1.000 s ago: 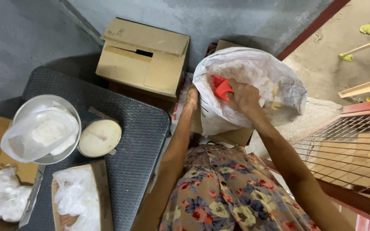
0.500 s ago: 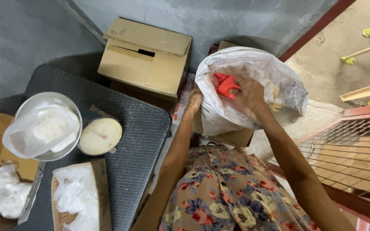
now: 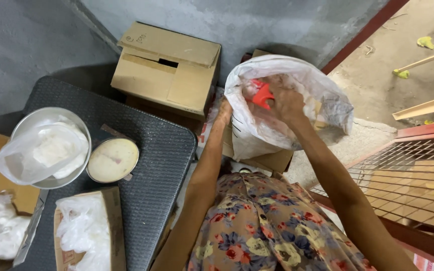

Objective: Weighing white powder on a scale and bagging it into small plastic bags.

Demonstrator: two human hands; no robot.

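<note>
A large white woven sack (image 3: 297, 75) stands open in front of me, resting on a cardboard box. My right hand (image 3: 286, 103) is inside its mouth, closed around a red plastic scoop (image 3: 261, 94). My left hand (image 3: 224, 110) grips the sack's left rim and holds it open. What lies deeper in the sack is hidden by my hand and the folds.
A black textured table (image 3: 156, 150) at my left bears a metal bowl lined with a clear plastic bag (image 3: 43, 145), a round dial scale (image 3: 112, 159) and a box of plastic bags (image 3: 87, 233). A closed cardboard box (image 3: 169, 68) stands behind. A metal grate (image 3: 413, 175) is at right.
My right hand has lifted the red scoop slightly higher in the sack's mouth. The left hand keeps its hold on the rim.
</note>
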